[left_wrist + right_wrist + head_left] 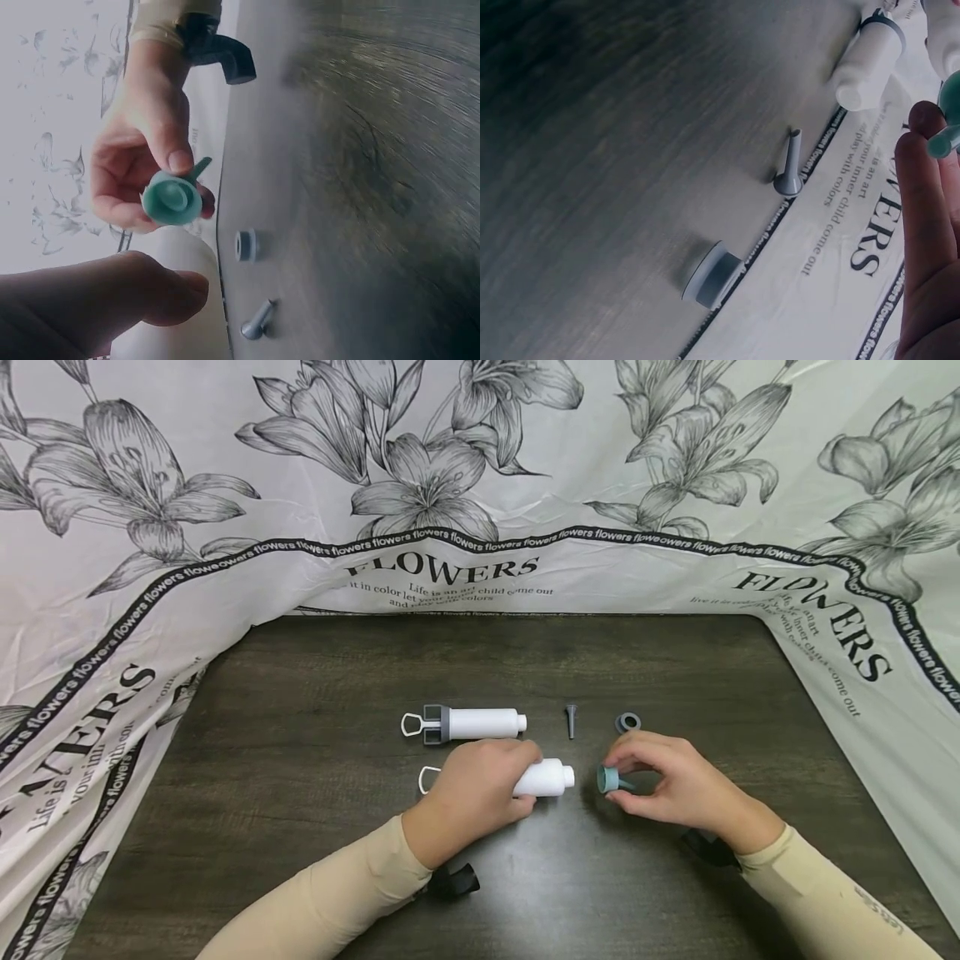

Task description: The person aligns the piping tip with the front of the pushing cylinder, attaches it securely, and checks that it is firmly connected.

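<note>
My left hand (480, 781) grips a white plunger tube (546, 778) round its barrel, with the narrow spout end facing right and a white loop handle (427, 779) showing behind the hand. Just right of that spout, my right hand (667, 781) pinches a teal cap (608, 779) with a thin side spout between thumb and fingers. A small gap separates cap and tube. In the left wrist view the round opening of the teal cap (172, 199) faces the camera. The cap lies partly outside the right wrist view.
A second white plunger tube (483, 723) with a grey collar lies behind the left hand. A small grey nozzle (572, 721) and a grey ring-shaped cap (627, 722) are on the dark wooden table (315, 677). Flower-printed cloth (637, 577) surrounds the table.
</note>
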Demonstrator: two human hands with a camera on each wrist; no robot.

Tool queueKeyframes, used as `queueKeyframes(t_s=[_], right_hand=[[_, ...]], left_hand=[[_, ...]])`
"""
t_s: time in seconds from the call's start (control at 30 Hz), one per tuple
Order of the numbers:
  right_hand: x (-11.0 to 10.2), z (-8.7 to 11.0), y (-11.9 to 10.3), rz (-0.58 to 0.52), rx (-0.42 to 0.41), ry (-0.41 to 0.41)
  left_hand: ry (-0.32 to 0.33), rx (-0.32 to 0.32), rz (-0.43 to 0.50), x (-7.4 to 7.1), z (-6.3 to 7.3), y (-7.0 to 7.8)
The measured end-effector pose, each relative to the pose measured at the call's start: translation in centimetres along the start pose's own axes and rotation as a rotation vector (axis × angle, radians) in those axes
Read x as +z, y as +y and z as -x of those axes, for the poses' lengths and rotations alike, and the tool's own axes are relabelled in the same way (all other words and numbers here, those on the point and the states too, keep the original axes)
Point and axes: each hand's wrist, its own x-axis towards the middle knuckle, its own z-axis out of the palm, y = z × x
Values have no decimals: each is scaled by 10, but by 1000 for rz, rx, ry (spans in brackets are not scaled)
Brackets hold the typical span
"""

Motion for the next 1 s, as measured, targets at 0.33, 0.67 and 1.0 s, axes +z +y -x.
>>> queueKeyframes(t_s=[0.33,0.67,1.0], right_hand=[[0,-6,-3,4,-10,16],[6,1,-4,-18,-27,27],[9,3,-1,-43,-19,33]], left_hand=[[38,30,-3,1,-9,4],[5,72,-24,10,-11,11],[16,124,-26,15,-19,16]])
